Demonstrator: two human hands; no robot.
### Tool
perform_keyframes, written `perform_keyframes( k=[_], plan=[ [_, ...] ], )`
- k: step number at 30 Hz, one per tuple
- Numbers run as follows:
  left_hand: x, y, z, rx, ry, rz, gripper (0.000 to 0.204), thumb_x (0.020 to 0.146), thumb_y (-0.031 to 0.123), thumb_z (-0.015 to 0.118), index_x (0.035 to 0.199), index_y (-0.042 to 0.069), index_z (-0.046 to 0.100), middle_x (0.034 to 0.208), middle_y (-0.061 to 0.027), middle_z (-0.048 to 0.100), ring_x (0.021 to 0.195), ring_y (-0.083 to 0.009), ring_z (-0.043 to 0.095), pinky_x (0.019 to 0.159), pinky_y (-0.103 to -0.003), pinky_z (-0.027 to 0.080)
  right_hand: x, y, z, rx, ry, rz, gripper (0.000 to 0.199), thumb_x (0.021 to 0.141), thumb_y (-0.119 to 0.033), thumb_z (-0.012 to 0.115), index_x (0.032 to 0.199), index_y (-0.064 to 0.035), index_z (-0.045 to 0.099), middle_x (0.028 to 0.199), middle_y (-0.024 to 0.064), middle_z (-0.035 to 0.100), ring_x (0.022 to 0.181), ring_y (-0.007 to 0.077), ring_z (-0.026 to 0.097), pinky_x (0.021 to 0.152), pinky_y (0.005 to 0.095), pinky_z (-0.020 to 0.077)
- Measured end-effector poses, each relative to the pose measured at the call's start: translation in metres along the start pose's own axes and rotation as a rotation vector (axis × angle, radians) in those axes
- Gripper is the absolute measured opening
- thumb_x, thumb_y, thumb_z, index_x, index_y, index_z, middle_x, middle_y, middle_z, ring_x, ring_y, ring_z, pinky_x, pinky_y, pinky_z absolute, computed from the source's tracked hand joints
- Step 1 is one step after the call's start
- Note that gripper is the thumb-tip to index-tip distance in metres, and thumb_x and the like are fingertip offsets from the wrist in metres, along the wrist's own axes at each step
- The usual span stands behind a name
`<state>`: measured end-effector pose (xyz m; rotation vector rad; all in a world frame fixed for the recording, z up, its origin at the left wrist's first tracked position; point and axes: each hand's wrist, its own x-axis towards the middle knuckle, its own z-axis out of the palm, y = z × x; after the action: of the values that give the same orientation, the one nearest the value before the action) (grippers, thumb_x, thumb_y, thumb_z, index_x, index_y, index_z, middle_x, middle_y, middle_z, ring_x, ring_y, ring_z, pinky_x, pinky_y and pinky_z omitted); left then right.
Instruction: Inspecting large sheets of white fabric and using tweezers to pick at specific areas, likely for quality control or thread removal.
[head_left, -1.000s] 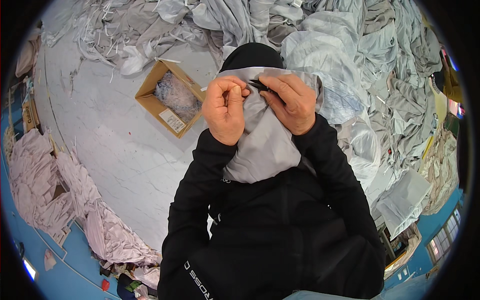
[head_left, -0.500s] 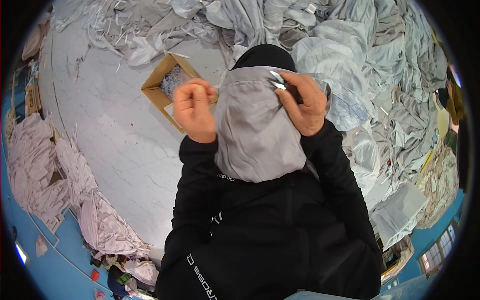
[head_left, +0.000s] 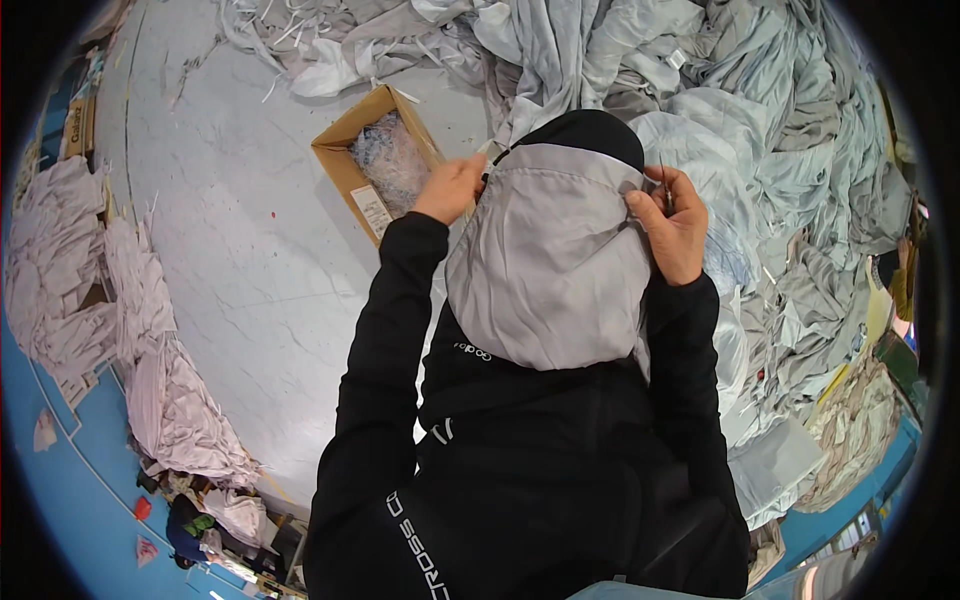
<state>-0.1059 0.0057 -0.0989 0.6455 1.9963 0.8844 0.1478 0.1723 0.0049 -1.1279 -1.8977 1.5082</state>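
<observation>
A light grey piece of cloth [head_left: 550, 265] with a stitched hem along its far edge lies in front of my body. A rounded black form [head_left: 583, 128] shows beyond that hem. At the cloth's upper left corner, my left hand [head_left: 452, 190] is closed, its fingertips partly hidden but seemingly pinching the edge. My right hand [head_left: 677, 228] is at the upper right corner, with thumb and fingers closed round small metal thread snips [head_left: 661, 174]; a thin blade points away from me. The right thumb also touches the cloth's edge.
An open cardboard box [head_left: 337, 150] with tangled clear and bluish scraps stands beyond my left hand on a pale marbled surface [head_left: 230, 250]. Heaped grey fabric [head_left: 760, 130] covers the far side and right. Pinkish-white cloth [head_left: 165, 370] piles at the left; a person [head_left: 190, 530] is at lower left.
My left hand has come from beside the cloth to its upper left edge. My right hand has shifted right with the snips, from the hem to the corner. The view has moved slightly.
</observation>
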Motion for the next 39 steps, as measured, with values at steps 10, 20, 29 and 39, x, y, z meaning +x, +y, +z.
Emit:
perform_keyframes(
  k=[10, 20, 29, 39],
  plan=[
    [-0.019, 0.038, 0.012, -1.099, 0.054, -0.032, 0.01, 0.092, 0.011, 0.069, 0.09, 0.004, 0.063, 0.082, 0.0014, 0.063, 0.073, -0.0052, 0.055, 0.07, -0.02, 0.046, 0.01, 0.021, -0.021, -0.035, -0.115, -0.038, 0.012, 0.087, -0.004, 0.071, 0.088, -0.0018, 0.059, 0.083, -0.006, 0.052, 0.076, 0.0039, 0.044, 0.071, 0.0169, 0.0351],
    [-0.034, 0.076, 0.001, -0.948, 0.296, 0.212, 0.009, 0.091, 0.008, 0.068, 0.086, 0.004, 0.062, 0.078, 0.0063, 0.057, 0.068, -0.0011, 0.046, 0.065, -0.017, 0.038, 0.011, 0.007, -0.031, 0.086, -0.021, -0.017, 0.015, 0.092, -0.006, 0.064, 0.082, -0.0038, 0.054, 0.078, -0.0067, 0.049, 0.073, 0.0041, 0.04, 0.066, 0.0196, 0.0327],
    [-0.025, 0.064, -0.027, -0.624, 0.57, 0.378, 0.009, 0.091, 0.008, 0.067, 0.086, 0.003, 0.062, 0.078, 0.0062, 0.055, 0.07, -0.0014, 0.044, 0.065, -0.018, 0.036, 0.016, -0.01, -0.022, -0.104, -0.047, -0.058, 0.009, 0.087, -0.005, 0.067, 0.084, -0.0027, 0.059, 0.074, -0.005, 0.054, 0.071, 0.0042, 0.045, 0.065, 0.0206, 0.0359],
    [-0.008, 0.055, -0.108, -0.368, 0.68, 0.446, 0.013, 0.094, 0.01, 0.065, 0.084, 0.002, 0.062, 0.08, 0.0035, 0.058, 0.072, -0.0043, 0.046, 0.067, -0.02, 0.04, 0.035, -0.011, -0.049, -0.09, -0.276, 0.037, 0.012, 0.082, -0.008, 0.07, 0.081, 0.0014, 0.063, 0.064, -0.0041, 0.05, 0.062, 0.0039, 0.04, 0.056, 0.0238, 0.0328]
  ],
)
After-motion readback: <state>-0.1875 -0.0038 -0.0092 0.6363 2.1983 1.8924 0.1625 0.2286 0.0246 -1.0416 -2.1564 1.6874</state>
